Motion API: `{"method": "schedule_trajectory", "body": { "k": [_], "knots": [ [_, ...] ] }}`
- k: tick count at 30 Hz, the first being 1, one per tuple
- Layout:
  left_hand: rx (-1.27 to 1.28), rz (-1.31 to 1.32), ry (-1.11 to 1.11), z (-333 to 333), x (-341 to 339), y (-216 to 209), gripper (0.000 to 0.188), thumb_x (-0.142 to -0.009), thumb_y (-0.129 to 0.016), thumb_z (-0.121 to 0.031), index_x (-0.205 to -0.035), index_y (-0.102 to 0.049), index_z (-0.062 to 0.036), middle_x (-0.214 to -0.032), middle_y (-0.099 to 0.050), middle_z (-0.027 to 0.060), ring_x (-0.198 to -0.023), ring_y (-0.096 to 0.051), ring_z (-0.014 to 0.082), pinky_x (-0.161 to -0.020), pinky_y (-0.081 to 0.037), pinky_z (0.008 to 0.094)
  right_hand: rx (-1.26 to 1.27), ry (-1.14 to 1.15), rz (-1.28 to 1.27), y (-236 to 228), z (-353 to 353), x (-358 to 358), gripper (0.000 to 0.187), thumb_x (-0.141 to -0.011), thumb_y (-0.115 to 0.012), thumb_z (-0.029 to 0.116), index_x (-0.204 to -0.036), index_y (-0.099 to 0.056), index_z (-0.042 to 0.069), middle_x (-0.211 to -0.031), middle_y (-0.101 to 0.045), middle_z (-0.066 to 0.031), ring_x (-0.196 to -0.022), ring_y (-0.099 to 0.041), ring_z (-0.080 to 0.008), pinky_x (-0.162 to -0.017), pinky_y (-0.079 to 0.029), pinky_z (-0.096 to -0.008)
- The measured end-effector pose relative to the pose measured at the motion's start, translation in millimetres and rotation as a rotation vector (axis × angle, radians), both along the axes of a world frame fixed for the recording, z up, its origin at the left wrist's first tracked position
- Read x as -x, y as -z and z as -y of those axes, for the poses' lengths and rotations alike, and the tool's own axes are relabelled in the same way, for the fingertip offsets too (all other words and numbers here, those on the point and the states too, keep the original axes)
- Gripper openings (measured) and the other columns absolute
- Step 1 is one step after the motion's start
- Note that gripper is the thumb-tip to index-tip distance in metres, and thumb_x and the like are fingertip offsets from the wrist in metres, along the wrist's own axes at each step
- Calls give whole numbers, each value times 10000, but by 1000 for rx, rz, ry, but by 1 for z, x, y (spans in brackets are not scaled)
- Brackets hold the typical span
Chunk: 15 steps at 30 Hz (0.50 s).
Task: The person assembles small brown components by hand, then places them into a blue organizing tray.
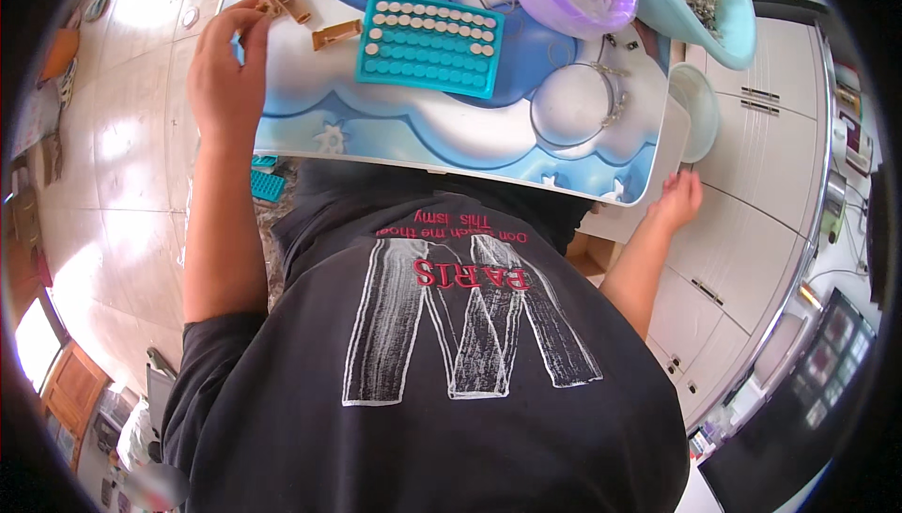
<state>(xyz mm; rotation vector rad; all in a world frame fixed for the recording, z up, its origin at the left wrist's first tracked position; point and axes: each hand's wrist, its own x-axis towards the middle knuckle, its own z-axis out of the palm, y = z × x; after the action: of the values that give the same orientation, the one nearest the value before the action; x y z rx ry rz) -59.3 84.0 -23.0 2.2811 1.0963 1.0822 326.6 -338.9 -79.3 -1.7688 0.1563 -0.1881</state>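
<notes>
At the table's far left, my left hand reaches into a loose pile of brown plastic pieces. Its thumb and fingers are pinched together on one of them, partly hidden by the fingertips. Right of the pile lies a single brown trough-shaped piece, against a turquoise tray of round wells. Small white discs fill the tray's upper rows and a few side wells. Past the table's right edge, my right hand hangs low with curled fingers; what they hold, if anything, is hidden.
A purple bowl of white pieces stands at the back right of the patterned table. Beside it are a pale turquoise basin and a whitish bowl. A clear round lid-like thing lies on the right. White cabinets stand beyond.
</notes>
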Motion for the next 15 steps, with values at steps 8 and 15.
{"method": "schedule_trajectory", "body": {
  "k": [8, 15],
  "knots": [
    [877, 628, 177, 31, -22, -19, 246, -889, -551, -62, -1124, -507, -5, -879, -570, 70, -782, -606, 145, -713, -521, 251, 552, -637, 445, -65, -136, 48, 140, -812, -652, 151, -898, -667, 41, -853, -624, -47, -770, -586, -137, -673, -460, -264],
    [1312, 625, 329, 71, -34, -20, 170, -864, -525, -45, -1030, -548, -15, -770, -518, -3, -553, -413, 46, -467, -288, 180, 838, -706, 437, -64, -184, 46, 172, -763, -693, 235, -840, -666, 83, -807, -620, -61, -736, -581, -187, -693, -447, -284]
  ]
}}
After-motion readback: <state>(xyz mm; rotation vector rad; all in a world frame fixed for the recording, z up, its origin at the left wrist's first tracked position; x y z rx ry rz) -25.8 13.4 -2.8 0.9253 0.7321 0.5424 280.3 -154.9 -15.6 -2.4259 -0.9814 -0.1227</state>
